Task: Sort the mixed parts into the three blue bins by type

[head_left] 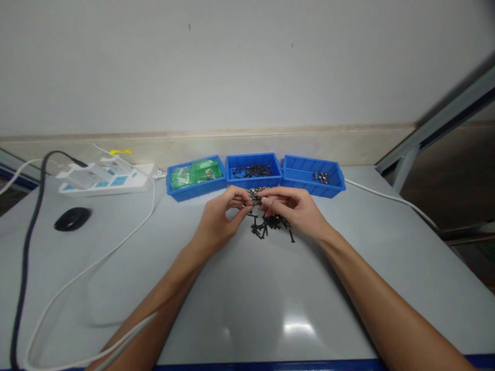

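On the table lies a loose pile of black screws (274, 221), with shiny silver screws (255, 195) at its far side. My left hand (226, 214) is at the pile's left edge, thumb and fingertips drawn together in a pinch. Over the pile's right part, my right hand (294, 206) curls with thumb and index finger close together. Whatever sits between the fingertips of either hand is too small to make out. Part of the pile is hidden beneath the right hand. One black screw (292, 236) lies apart, nearer to me.
Behind the pile stand three blue bins: the left bin (197, 193) with green packets (207, 170), the middle bin (253, 182) with black screws, the right bin (299, 178) with silver pieces (320, 178). A power strip (135, 180), black mouse (72, 219) and white cable (112, 252) lie leftward.
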Motion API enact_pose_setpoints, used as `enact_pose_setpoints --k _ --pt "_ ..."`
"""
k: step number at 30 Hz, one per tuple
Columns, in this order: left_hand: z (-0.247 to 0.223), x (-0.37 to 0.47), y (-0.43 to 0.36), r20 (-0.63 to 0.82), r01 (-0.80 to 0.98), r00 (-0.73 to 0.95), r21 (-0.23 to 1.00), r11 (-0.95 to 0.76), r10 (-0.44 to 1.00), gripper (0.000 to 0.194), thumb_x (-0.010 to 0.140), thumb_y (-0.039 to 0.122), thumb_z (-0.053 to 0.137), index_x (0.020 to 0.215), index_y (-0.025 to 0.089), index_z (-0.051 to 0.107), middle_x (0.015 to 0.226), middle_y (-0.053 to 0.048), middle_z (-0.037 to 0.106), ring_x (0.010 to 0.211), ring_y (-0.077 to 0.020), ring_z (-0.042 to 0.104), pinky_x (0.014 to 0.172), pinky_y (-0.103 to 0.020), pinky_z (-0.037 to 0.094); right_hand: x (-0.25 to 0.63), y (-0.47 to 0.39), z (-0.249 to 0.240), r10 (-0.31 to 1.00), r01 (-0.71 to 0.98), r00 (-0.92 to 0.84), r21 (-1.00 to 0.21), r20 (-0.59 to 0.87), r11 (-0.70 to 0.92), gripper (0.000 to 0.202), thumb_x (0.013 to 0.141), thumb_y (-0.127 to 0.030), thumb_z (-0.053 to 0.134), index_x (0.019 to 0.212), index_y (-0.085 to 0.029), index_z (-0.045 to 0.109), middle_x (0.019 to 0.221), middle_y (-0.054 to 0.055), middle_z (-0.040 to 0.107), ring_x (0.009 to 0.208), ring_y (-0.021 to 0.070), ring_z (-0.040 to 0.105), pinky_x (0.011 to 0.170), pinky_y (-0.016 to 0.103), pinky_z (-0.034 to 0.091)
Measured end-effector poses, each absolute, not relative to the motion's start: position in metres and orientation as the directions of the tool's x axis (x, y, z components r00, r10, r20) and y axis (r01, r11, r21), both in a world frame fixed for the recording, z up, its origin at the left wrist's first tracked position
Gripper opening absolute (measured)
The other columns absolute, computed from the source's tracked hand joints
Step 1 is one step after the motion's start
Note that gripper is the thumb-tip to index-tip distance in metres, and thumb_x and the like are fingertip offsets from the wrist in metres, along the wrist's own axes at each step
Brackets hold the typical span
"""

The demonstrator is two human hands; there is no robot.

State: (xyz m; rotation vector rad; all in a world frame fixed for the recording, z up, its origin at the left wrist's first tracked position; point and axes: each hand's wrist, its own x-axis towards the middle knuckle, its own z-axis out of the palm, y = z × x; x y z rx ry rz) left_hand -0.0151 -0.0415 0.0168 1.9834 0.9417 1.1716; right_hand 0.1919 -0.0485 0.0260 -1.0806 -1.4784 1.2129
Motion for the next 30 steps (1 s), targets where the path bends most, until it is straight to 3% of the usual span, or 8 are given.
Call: enact_pose_setpoints --k 7,13,16,20,23,30 --pt "0.012 -0.018 -0.041 0.449 0.204 0.34 0.822 -0.531 0.826 0.026 0.087 0.014 0.068 0.105 0.022 0.051 0.092 0.0 0.066 0.085 -0.0142 0.073 0.08 -0.028 0.061 0.19 -0.049 0.025 0.95 -0.048 -0.311 -0.999 0.006 -0.009 0.026 0.078 -0.043 0.082 0.093 -0.02 0.081 0.076 0.005 0.077 0.07 0.0176 0.073 0.072 0.034 0.061" --pt "0.016 -0.018 -0.042 0.48 0.238 0.361 0.781 -0.577 0.8 0.029 0.086 0.012 0.069 0.105 0.021 0.05 0.091 0.001 0.062 0.079 -0.0119 0.07 0.074 -0.025 0.059 0.188 -0.048 0.021 0.965 -0.025 -0.261 -0.999 0.028 0.023 0.026 0.079 -0.045 0.081 0.085 -0.019 0.08 0.074 0.005 0.077 0.07 0.0189 0.073 0.073 0.036 0.061" --pt "0.022 -0.021 -0.043 0.503 0.374 0.408 0.669 -0.642 0.762 0.02 0.087 0.015 0.068 0.102 0.019 0.055 0.089 0.0 0.063 0.073 -0.0108 0.064 0.07 -0.024 0.056 0.185 -0.047 0.02 0.984 -0.072 -0.133 -0.992 0.115 0.106 0.028 0.079 -0.041 0.081 0.101 -0.024 0.08 0.101 0.007 0.08 0.092 0.0228 0.075 0.091 0.043 0.06" --pt "0.027 -0.027 -0.044 0.431 0.433 0.606 0.526 -0.732 0.669 0.012 0.088 0.021 0.068 0.099 0.019 0.063 0.087 -0.002 0.064 0.075 -0.0136 0.06 0.071 -0.027 0.052 0.185 -0.046 0.018 0.967 -0.118 -0.086 -0.966 0.241 0.231 0.058 0.083 -0.036 0.077 0.139 -0.035 0.061 0.15 0.003 0.057 0.131 0.0261 0.06 0.114 0.048 0.046" --pt "0.023 -0.028 -0.043 0.332 0.396 0.709 0.541 -0.742 0.622 0.014 0.089 0.018 0.066 0.102 0.019 0.067 0.095 -0.005 0.067 0.082 -0.0158 0.063 0.075 -0.028 0.052 0.187 -0.045 0.017 0.958 -0.105 -0.09 -0.959 0.271 0.262 0.061 0.087 -0.036 0.073 0.145 -0.038 0.053 0.155 0.002 0.051 0.135 0.0269 0.057 0.116 0.05 0.044" --pt "0.017 -0.027 -0.041 0.325 0.4 0.715 0.536 -0.743 0.619 0.014 0.09 0.01 0.058 0.096 0.018 0.069 0.089 -0.005 0.071 0.081 -0.0165 0.066 0.075 -0.027 0.052 0.186 -0.046 0.019 0.961 -0.152 -0.106 -0.959 0.257 0.239 0.047 0.086 -0.035 0.074 0.131 -0.035 0.063 0.145 0.004 0.061 0.119 0.0258 0.067 0.108 0.049 0.051"
